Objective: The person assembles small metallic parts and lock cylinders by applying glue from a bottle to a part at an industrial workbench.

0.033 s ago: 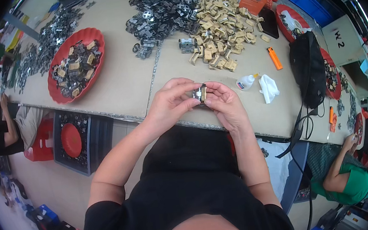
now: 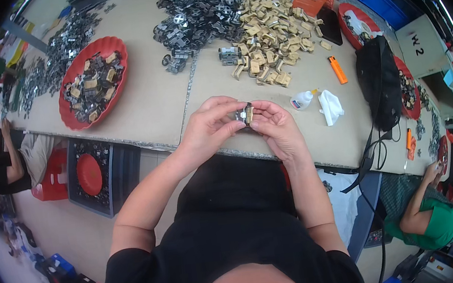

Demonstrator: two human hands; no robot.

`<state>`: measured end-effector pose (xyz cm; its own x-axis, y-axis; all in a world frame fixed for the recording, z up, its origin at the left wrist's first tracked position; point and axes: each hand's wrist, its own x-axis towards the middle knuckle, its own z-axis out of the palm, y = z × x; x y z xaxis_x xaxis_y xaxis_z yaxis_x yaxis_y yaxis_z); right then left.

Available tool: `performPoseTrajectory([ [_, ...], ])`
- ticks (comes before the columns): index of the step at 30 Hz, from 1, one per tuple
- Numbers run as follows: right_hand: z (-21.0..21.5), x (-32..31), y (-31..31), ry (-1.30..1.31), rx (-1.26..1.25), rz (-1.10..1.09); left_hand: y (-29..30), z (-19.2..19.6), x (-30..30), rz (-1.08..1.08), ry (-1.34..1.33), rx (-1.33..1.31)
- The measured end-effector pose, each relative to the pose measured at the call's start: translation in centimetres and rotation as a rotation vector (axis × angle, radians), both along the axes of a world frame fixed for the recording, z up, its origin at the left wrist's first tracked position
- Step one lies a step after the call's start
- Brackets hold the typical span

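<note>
Just over the table's near edge, my left hand [image 2: 208,128] and my right hand [image 2: 279,130] meet around one toy car part [image 2: 245,116]. It pairs a silver-and-black chassis piece with a tan piece. Fingertips of both hands pinch it from either side and hide some of it. Beyond my hands lies a heap of tan pieces [image 2: 275,29]. A larger heap of dark chassis pieces with wheels [image 2: 198,13] adjoins it on the left. A small white glue bottle [image 2: 302,100] lies on its side right of my right hand, beside a crumpled white tissue [image 2: 331,107].
A red scalloped bowl [image 2: 69,112] of tan-and-dark pieces sits at left. An orange lighter [image 2: 337,70], a dark phone [image 2: 329,26] and a black bag [image 2: 375,88] with dangling straps lie at right. A co-worker in green [image 2: 434,221] works at far right.
</note>
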<state>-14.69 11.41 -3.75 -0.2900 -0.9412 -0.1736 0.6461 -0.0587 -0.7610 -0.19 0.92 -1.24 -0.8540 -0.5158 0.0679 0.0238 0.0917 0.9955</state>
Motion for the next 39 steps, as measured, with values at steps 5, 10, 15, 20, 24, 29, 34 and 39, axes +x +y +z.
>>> performPoseTrajectory([
  [5,0.3,-0.1,-0.3,0.099,0.104,0.036,-0.3,0.2,-0.1,0.034,-0.073,-0.058],
  [10,0.5,-0.2,-0.5,0.105,0.144,0.044,-0.7,-0.2,0.1,0.009,-0.063,-0.119],
  [15,0.2,-0.6,-0.4,0.15,0.153,0.081,-0.9,-0.2,0.0,-0.02,-0.086,-0.111],
  [20,0.1,-0.3,-0.2,-0.007,0.09,0.048,-0.7,0.0,-0.1,0.025,-0.079,0.056],
  [24,-0.6,0.2,-0.2,0.083,0.06,-0.018,-0.4,-0.3,-0.1,0.036,-0.085,0.045],
  [29,-0.4,0.1,-0.1,0.086,0.107,0.025,-0.4,-0.2,0.1,0.03,-0.047,0.017],
  [34,-0.4,0.3,-0.1,0.083,0.095,0.002,-0.3,-0.2,0.0,0.032,-0.047,0.022],
  [39,-0.2,0.3,0.0,0.093,0.101,0.001,0.1,-0.5,0.0,0.054,-0.042,0.109],
])
